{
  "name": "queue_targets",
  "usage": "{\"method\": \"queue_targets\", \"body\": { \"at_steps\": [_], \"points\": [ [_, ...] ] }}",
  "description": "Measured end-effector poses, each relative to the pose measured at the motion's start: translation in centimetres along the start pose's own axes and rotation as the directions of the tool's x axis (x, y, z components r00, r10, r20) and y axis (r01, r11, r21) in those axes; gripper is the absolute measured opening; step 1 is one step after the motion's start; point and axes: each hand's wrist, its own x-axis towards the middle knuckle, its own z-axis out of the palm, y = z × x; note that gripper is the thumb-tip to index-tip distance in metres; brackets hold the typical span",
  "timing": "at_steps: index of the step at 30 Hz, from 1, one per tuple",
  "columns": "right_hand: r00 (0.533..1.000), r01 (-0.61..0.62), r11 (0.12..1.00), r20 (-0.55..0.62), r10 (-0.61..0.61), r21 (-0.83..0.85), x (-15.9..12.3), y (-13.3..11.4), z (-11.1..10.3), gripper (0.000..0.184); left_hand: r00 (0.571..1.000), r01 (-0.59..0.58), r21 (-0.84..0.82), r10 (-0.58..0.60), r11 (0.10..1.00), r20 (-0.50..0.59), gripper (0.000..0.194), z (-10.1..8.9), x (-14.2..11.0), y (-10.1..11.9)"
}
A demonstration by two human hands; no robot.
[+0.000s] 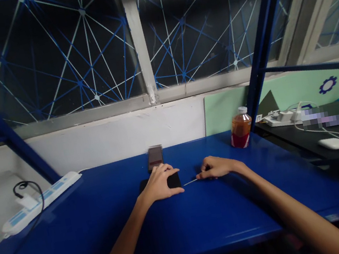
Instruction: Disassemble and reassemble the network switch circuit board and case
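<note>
My left hand lies across a flat black rectangular object on the blue tabletop. Thumb and index finger are spread along its near and far edges, holding it in place; the hand covers much of it. To the right, my right hand pinches a thin, pale, stick-like piece between thumb and fingers. The tip of that stick points left, a short way from the black object's right end. Just beyond my left hand, a phone with a dark screen lies near the wall.
A bottle of amber drink stands at the back right. On the left lies a white power strip with a black cable. Blue metal posts rise on both sides. At right, a black desk holds cables and a white charger.
</note>
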Motion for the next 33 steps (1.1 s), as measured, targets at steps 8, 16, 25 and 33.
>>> {"method": "queue_targets", "body": {
  "at_steps": [8,16,25,33],
  "points": [
    [1.0,-0.01,1.0,-0.003,0.01,-0.03,0.0,0.07,0.05,0.048,1.0,-0.019,-0.01,0.019,1.0,0.01,0.064,-0.21,-0.03,0.1],
    [0.999,-0.032,0.999,-0.003,0.032,-0.027,0.14,0.14,0.18,0.047,0.999,-0.025,-0.015,0.025,1.0,0.025,0.056,-0.38,-0.12,0.04],
    [1.0,0.008,0.998,0.008,-0.009,0.063,-0.03,0.16,-0.01,0.05,0.999,-0.025,-0.03,0.026,0.999,0.021,0.054,-0.36,-0.14,0.13],
    [0.996,0.0,0.976,0.086,-0.019,0.218,-0.56,0.59,-0.66,0.042,1.0,-0.031,-0.037,0.031,0.999,0.003,0.054,-0.31,-0.19,0.15]
  ]
}}
